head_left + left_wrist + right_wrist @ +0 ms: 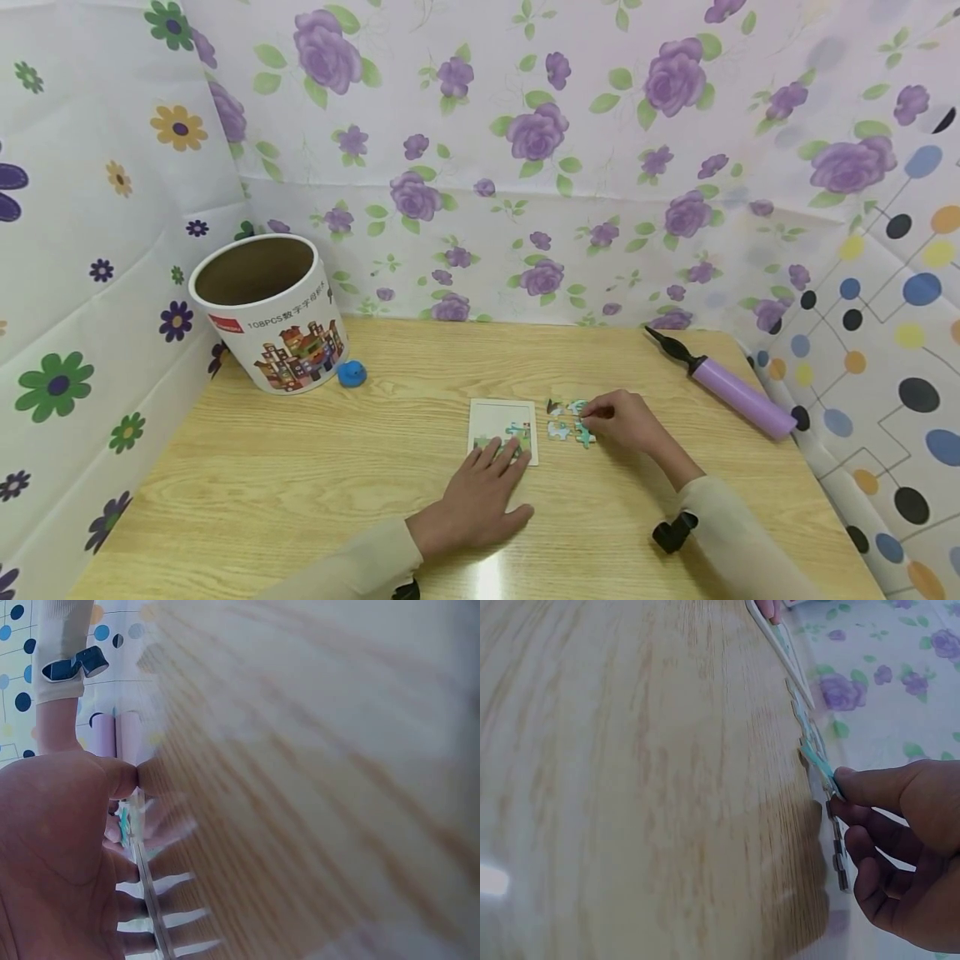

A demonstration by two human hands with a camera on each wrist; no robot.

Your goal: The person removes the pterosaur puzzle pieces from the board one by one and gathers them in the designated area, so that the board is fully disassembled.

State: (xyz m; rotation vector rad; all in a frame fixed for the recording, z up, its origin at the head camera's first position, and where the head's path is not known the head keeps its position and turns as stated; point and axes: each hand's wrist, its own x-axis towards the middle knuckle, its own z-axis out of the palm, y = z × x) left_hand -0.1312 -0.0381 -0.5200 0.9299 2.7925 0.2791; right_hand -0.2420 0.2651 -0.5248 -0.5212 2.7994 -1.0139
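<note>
From my seat the wooden surface (300, 467) carries everything, and I'll place things against the white puzzle board (501, 421) near its middle. Far to the board's left, at the back corner, stands the open round tub (262, 312) with a small blue ball (351, 373) just beside it; well off to the board's right lies a purple hand pump (731, 390).

What worries me is the board sliding. My left hand (476, 500) lies flat with straight fingers on the board's near edge, a released grip that only presses, so a sideways nudge from the other hand could skate the board across the slick surface. The loose puzzle pieces (561, 429) just right of the board sit close together, and a careless knuckle could scatter them.

My right hand (626, 421) is curled just right of those pieces, thumb and forefinger pinching one teal puzzle piece (817, 759) by its edge, tilted up off the wood. That thin pinch could let it flip or drop. The wrist rests low, the forearm angling back toward me.
</note>
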